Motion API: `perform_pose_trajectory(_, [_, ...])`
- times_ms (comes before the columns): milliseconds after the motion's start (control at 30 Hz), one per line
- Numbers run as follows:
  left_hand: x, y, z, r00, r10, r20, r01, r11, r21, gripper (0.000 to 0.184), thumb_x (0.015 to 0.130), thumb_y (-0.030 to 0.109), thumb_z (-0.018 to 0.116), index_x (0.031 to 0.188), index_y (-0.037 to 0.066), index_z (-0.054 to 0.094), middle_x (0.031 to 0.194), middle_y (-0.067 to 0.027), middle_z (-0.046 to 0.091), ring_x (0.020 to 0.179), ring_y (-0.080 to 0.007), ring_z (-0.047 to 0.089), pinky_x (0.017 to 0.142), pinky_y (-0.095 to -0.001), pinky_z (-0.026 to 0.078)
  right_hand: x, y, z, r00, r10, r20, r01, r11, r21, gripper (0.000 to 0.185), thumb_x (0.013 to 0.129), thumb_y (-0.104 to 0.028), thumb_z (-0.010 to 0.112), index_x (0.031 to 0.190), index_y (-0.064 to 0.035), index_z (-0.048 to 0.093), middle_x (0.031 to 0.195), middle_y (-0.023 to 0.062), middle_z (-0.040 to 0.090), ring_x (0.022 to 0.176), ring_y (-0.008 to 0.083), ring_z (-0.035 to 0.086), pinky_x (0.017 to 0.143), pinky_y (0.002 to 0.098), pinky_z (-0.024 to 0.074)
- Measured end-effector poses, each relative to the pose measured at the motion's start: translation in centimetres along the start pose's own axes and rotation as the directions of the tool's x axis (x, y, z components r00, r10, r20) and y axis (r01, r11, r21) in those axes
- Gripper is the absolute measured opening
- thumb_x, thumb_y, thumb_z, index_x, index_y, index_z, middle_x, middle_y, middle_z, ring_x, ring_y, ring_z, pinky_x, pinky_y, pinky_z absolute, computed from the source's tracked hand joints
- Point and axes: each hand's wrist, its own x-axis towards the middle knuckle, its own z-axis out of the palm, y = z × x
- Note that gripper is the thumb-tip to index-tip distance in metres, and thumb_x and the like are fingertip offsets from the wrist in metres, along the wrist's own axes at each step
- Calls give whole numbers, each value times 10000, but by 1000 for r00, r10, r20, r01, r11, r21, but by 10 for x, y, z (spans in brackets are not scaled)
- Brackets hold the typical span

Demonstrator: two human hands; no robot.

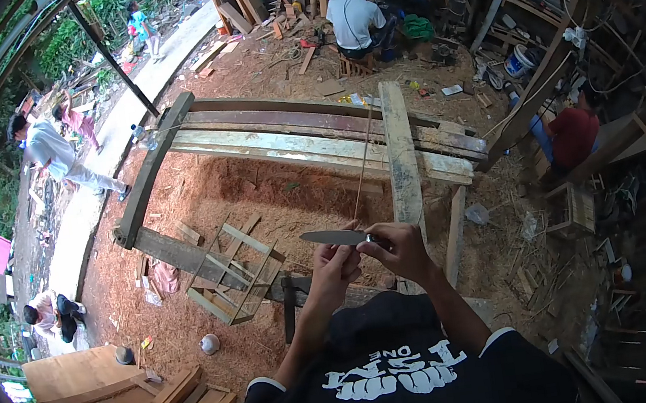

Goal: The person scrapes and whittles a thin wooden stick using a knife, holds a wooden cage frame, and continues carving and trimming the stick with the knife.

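A knife (333, 238) with a broad grey blade is gripped in my right hand (400, 250), its tip pointing left. Closed close beside it, my left hand (332, 270) has its thumb and fingers just under the blade. From between the hands a thin wooden stick (363, 160) rises away from me; its lower end is pinched in my left hand, partly hidden by the blade. Both hands are in front of my black shirt, above the near side of a wooden frame.
Long planks (283, 143) lie across the frame beyond my hands, with an upright-looking beam (399, 142) at right. A small slatted wooden piece (237, 282) leans at left. A seated person (355, 22) in white is at the back; another in red (573, 132) sits right. Several people are along the path (89, 224).
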Motion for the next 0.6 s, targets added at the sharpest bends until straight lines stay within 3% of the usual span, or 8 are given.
perform_pose_trajectory(67, [-7, 2, 0, 999, -36, -6, 35, 999, -20, 400, 1008, 118, 506, 1397, 46, 451, 786, 51, 479, 552, -9, 329, 443, -169, 237, 0, 2, -1, 998, -54, 12, 55, 998, -26, 317, 799, -331, 800, 851, -30, 714, 636, 70, 626, 527, 175, 590, 504, 299, 440])
perform_pose_trajectory(167, [-20, 11, -1, 998, -62, 30, 60, 997, 55, 367, 1022, 136, 514, 1384, 86, 484, 727, 74, 389, 544, -7, 292, 451, -179, 219, 3, 5, -4, 959, -281, -42, 277, 957, -89, 335, 757, -351, 830, 808, -39, 718, 622, 54, 625, 542, 188, 619, 511, 307, 460])
perform_pose_trajectory(267, [-27, 17, -1, 995, -92, 44, 90, 995, 49, 352, 1022, 147, 520, 1368, 84, 503, 712, 85, 357, 539, -4, 275, 445, -175, 208, 4, 7, -8, 929, -370, -22, 361, 916, -174, 371, 739, -398, 832, 800, -50, 717, 624, 45, 633, 551, 203, 638, 524, 326, 473])
perform_pose_trajectory(367, [-24, 14, -15, 993, -97, 71, 93, 994, 54, 346, 1023, 151, 521, 1360, 76, 512, 699, 94, 337, 536, -2, 262, 436, -176, 198, 3, 11, -13, 958, -284, -42, 263, 925, -273, 401, 740, -453, 818, 779, -66, 719, 610, 40, 625, 562, 210, 643, 547, 338, 479])
perform_pose_trajectory(467, [-30, 21, -5, 997, -58, 47, 53, 993, 106, 326, 1028, 171, 513, 1331, 53, 541, 679, 99, 310, 532, -2, 275, 424, -172, 199, 12, 30, -29, 922, -333, -197, 249, 900, -357, 402, 758, -463, 798, 741, -71, 712, 592, 39, 623, 515, 201, 613, 518, 328, 452])
perform_pose_trajectory(567, [-30, 16, -10, 994, -74, 77, 63, 989, 130, 345, 1028, 190, 522, 1344, 50, 533, 680, 103, 310, 529, 0, 263, 425, -173, 195, 15, 35, -43, 965, -124, -232, 34, 934, -356, 427, 764, -471, 793, 739, -54, 708, 599, 44, 632, 522, 200, 624, 514, 320, 458])
perform_pose_trajectory(600, [-30, 16, -9, 995, -78, 62, 69, 988, 138, 346, 1027, 188, 523, 1345, 50, 532, 680, 104, 312, 529, 0, 263, 426, -173, 195, 16, 37, -46, 962, -146, -231, 53, 929, -366, 435, 766, -474, 789, 748, -47, 712, 605, 52, 636, 528, 202, 629, 509, 318, 461])
